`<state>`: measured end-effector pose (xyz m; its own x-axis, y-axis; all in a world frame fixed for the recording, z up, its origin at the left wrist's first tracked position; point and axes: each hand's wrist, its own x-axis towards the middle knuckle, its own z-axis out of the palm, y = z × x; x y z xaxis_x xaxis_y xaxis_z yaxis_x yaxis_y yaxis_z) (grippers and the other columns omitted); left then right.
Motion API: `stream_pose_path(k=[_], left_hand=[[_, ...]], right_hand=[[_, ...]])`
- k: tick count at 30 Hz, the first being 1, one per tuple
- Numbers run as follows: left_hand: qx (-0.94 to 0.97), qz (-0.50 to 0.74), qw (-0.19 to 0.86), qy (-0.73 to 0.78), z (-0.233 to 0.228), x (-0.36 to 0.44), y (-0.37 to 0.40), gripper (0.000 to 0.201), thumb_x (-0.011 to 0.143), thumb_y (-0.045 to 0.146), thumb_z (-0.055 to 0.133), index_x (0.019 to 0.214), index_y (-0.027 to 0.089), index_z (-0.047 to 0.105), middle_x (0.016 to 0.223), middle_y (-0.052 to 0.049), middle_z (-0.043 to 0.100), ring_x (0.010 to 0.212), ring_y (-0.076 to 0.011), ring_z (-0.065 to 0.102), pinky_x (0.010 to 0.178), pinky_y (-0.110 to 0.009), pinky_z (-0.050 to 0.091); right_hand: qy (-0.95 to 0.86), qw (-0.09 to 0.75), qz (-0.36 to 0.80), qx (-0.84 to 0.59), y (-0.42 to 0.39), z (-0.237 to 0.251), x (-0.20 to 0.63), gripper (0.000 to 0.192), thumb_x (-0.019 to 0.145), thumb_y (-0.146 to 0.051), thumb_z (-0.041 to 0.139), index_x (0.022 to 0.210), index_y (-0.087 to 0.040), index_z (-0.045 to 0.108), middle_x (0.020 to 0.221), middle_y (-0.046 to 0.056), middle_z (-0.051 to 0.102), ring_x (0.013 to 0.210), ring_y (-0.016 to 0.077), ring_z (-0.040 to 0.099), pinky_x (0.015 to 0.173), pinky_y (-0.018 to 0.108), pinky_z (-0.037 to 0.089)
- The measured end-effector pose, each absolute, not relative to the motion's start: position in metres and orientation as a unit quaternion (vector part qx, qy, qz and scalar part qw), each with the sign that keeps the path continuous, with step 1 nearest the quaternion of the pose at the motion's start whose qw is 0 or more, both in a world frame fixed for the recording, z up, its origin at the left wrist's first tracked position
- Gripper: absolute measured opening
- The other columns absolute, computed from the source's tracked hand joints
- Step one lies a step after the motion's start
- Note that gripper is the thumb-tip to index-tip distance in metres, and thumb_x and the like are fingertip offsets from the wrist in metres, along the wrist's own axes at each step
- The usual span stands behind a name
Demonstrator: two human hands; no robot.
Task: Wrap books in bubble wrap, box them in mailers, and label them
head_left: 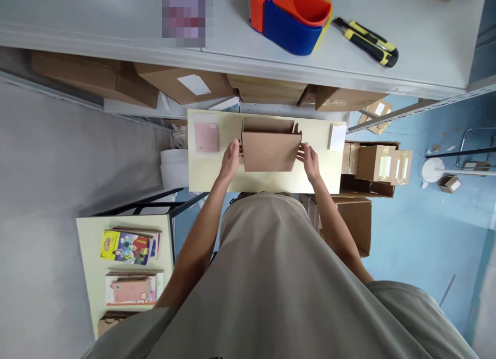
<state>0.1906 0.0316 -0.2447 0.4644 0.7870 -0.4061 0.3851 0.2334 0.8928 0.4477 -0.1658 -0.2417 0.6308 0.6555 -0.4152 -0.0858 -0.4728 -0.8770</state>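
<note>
A brown cardboard box (270, 148), partly folded with its flaps up, stands in the middle of a pale yellow table (209, 173). My left hand (231, 159) presses its left side and my right hand (310, 161) presses its right side, fingers on the side flaps. A pink packet (206, 136) lies on the table to the left of the box. A small white packet (337, 137) lies at the table's right end.
A grey shelf (426, 44) above holds a red and blue tape dispenser (291, 15) and a yellow-black utility knife (367, 41). Cardboard boxes (377, 165) are stacked to the right and under the shelf. A side table (91, 261) at lower left carries colourful packets (126, 245).
</note>
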Motion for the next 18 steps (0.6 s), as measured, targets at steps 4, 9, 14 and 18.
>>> stream_pose_path(k=[4, 9, 14, 18], left_hand=[[0.575, 0.149, 0.633, 0.496, -0.226, 0.181, 0.025, 0.076, 0.099, 0.089, 0.061, 0.134, 0.023, 0.073, 0.141, -0.019, 0.079, 0.131, -0.0324, 0.076, 0.106, -0.043, 0.062], [0.643, 0.065, 0.550, 0.529, -0.225, 0.186, 0.021, 0.046, 0.099, 0.066, 0.070, 0.108, 0.021, 0.074, 0.121, -0.015, 0.084, 0.104, -0.0275, 0.079, 0.096, -0.037, 0.059], [0.688, 0.063, 0.457, 0.560, -0.229, 0.187, 0.024, 0.031, 0.101, 0.052, 0.070, 0.107, 0.023, 0.076, 0.115, -0.014, 0.085, 0.108, -0.0311, 0.079, 0.101, -0.040, 0.057], [0.681, 0.059, 0.470, 0.559, -0.231, 0.179, 0.023, 0.025, 0.100, 0.039, 0.070, 0.119, 0.024, 0.076, 0.121, -0.013, 0.085, 0.113, -0.0306, 0.080, 0.102, -0.039, 0.058]], right_hand=[[-0.196, 0.484, 0.381, -0.763, -0.181, -0.221, 0.432, 0.097, 0.104, -0.101, 0.034, 0.146, -0.022, 0.071, 0.151, 0.018, 0.074, 0.140, 0.0355, 0.073, 0.115, 0.051, 0.065], [-0.192, 0.416, 0.372, -0.807, -0.184, -0.232, 0.423, 0.093, 0.091, -0.102, 0.060, 0.133, -0.021, 0.076, 0.136, 0.019, 0.081, 0.126, 0.0378, 0.079, 0.107, 0.051, 0.067], [-0.214, 0.387, 0.347, -0.827, -0.181, -0.242, 0.429, 0.085, 0.094, -0.101, 0.057, 0.123, -0.024, 0.077, 0.129, 0.018, 0.084, 0.117, 0.0399, 0.082, 0.106, 0.058, 0.067], [-0.216, 0.404, 0.359, -0.813, -0.188, -0.247, 0.430, 0.081, 0.096, -0.099, 0.058, 0.127, -0.026, 0.076, 0.127, 0.014, 0.083, 0.115, 0.0363, 0.082, 0.103, 0.057, 0.071]])
